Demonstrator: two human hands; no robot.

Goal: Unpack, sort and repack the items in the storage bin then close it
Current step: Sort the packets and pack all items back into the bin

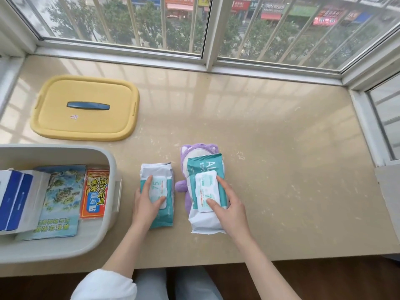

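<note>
A grey storage bin (108, 161) stands open at the left, holding a blue-and-white box (15, 200), a picture booklet (62, 198) and a red-and-orange packet (95, 191). Its yellow lid (86, 124) with a blue handle lies flat behind it. My left hand (147, 202) grips a teal-and-white wipes pack (160, 169) lying on the sill. My right hand (227, 204) grips a second wipes pack (205, 165), which rests on top of a purple plush toy (194, 148).
The beige stone sill (281, 169) stretches to the right of the packs. Window frames (207, 50) close off the back, and a side window frame (368, 126) stands at the right. The sill's front edge runs just above my knees.
</note>
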